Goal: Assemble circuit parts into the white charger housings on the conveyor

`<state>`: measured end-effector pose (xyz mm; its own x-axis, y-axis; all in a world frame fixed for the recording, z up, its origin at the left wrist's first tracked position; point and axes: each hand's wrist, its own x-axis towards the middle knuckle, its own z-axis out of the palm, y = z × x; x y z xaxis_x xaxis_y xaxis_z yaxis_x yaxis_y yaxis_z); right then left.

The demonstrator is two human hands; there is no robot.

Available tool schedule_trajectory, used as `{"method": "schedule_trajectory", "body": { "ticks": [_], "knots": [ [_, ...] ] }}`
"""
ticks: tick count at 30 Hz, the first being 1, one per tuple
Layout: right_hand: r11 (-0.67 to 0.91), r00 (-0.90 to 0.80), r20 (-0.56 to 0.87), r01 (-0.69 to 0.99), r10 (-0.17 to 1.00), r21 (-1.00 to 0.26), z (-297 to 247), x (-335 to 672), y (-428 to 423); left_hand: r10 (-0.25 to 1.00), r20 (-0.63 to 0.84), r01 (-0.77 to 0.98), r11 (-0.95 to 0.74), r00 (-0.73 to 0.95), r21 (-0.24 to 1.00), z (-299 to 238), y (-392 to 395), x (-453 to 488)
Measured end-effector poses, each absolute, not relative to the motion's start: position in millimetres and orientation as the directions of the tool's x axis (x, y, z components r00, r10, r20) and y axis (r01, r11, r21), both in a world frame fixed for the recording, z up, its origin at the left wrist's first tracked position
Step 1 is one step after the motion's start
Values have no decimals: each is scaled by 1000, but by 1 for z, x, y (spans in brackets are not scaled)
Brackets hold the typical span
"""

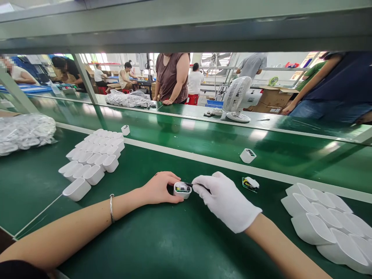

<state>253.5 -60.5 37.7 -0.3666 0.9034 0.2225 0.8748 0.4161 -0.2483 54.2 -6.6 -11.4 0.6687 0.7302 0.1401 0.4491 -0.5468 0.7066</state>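
My bare left hand [159, 188] grips a small white oval housing [182, 190] that rests on the green mat [162, 240]; a circuit board shows inside its open top. My right hand [223, 199], in a white glove, pinches a thin dark tool [194, 185] whose tip reaches into the housing. A loose green circuit board with a white part [250, 183] lies just right of my gloved hand.
Several empty white housings [93, 157] stand grouped at left, and more lie at the right edge [328, 223]. Two filled housings [248, 155] [125, 130] sit on the conveyor belt beyond. A desk fan [237, 99], bags of parts [24, 131] and other people stand across the line.
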Motion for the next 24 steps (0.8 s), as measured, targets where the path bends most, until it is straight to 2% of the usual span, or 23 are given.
{"method": "schedule_trajectory", "body": {
  "ticks": [5,9,12,18,24],
  "knots": [
    [508,-438,347,849,829,-143,33,257,-57,726,146,445,-553,672,705,-11,-7,54],
    [548,-528,337,835,779,41,29,256,-56,725,147,445,-555,673,703,-11,-7,54],
    [554,-565,308,822,766,129,28,255,-56,722,149,443,-559,675,701,-10,-7,54],
    [607,-613,301,784,730,125,30,257,-56,731,137,445,-541,669,713,-9,-8,55],
    [577,-573,286,813,769,78,31,258,-56,729,142,438,-542,670,717,-9,-7,55]
  ]
}}
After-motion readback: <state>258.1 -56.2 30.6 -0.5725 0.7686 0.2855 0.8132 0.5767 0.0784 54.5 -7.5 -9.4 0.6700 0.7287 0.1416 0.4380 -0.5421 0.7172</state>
